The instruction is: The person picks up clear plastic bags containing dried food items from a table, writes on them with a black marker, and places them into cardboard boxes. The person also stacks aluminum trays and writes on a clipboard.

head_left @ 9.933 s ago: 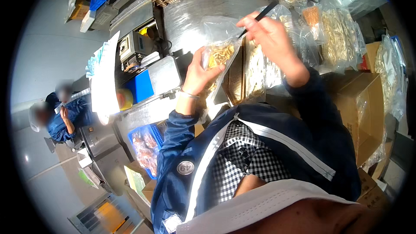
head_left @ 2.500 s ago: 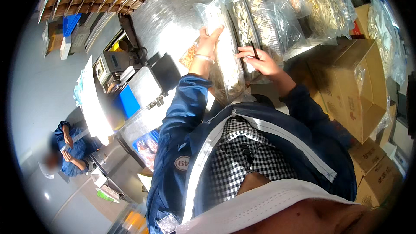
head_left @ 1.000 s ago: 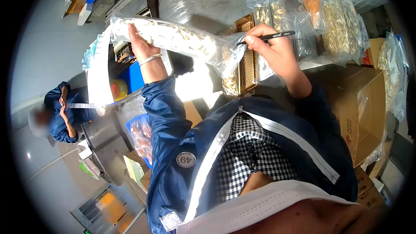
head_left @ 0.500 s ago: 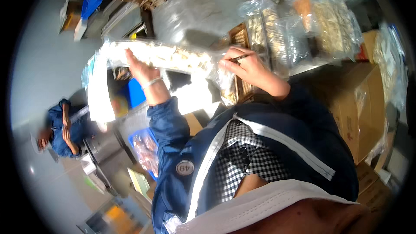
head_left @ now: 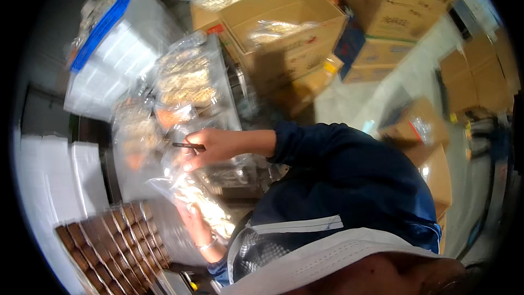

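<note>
A long clear plastic bag (head_left: 204, 205) of pale slices lies slanted across my left hand (head_left: 195, 226), whose thumb rests on top and whose other fingers are partly hidden by it. My right hand (head_left: 218, 146) is at the bag's upper end, closed around a thin black pen (head_left: 188, 146) and apparently pinching the plastic too. Just beyond my hands, similar filled clear bags (head_left: 188, 79) lie on a work surface, some with an orange patch. What exactly the slices are I cannot make out.
An open cardboard box (head_left: 273, 33) with a filled bag inside stands at the far side. Stacked cartons (head_left: 393, 19) rise at the upper right. A white bin with a blue rim (head_left: 112, 60) stands upper left; a brown divided rack (head_left: 112, 246) lies lower left. More boxes (head_left: 417, 131) sit on the floor at right.
My body and view have turned to the right, toward the boxes. Both hands have brought the bag along and drawn it closer, over the bags on the surface. The other person is out of view.
</note>
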`<state>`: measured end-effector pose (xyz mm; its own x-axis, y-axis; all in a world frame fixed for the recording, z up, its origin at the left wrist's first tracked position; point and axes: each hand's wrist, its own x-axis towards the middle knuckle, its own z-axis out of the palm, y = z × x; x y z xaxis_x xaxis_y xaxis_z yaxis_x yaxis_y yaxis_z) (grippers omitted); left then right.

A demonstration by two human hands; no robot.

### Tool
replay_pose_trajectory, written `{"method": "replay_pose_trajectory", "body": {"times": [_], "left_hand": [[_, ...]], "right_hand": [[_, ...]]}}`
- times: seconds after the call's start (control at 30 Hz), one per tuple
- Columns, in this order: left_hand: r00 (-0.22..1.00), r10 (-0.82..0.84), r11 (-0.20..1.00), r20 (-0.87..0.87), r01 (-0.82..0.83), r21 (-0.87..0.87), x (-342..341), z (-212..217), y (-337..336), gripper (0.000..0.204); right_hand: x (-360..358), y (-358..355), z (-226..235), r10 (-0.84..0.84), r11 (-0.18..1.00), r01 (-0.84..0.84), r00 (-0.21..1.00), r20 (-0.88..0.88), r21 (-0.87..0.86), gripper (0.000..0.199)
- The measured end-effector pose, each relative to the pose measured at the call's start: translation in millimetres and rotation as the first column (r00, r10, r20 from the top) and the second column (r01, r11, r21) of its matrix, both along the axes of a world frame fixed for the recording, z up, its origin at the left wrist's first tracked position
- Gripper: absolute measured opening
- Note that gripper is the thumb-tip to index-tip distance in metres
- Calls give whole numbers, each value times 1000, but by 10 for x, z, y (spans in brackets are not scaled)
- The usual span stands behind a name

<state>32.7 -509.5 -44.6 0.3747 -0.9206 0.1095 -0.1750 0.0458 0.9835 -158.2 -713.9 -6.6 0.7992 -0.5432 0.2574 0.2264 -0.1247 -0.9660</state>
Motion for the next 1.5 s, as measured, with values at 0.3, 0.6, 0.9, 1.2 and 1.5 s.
{"method": "replay_pose_trajectory", "body": {"times": [0.3,0.6,0.9,1.2,1.5], "left_hand": [[790,-613,775,27,594,217,-713,-190,-82,70],[577,-785,567,-225,816,112,-1490,-100,-252,57],[505,-730,439,-460,863,250,-2483,146,-317,55],[351,-897,260,-268,910,322,-3750,1,-1085,49],[287,-863,191,-415,947,257,-4830,61,-1645,58]], "right_hand": [[-1379,910,-160,-498,864,438,817,-291,-249,38],[-2474,1573,-286,-424,902,432,878,-223,-16,33],[-3318,1721,-597,-618,786,614,782,-72,-77,28],[-4659,1861,-568,-851,525,851,525,-12,17,26],[-6041,1495,-896,-920,378,898,337,-199,-226,32]]}}
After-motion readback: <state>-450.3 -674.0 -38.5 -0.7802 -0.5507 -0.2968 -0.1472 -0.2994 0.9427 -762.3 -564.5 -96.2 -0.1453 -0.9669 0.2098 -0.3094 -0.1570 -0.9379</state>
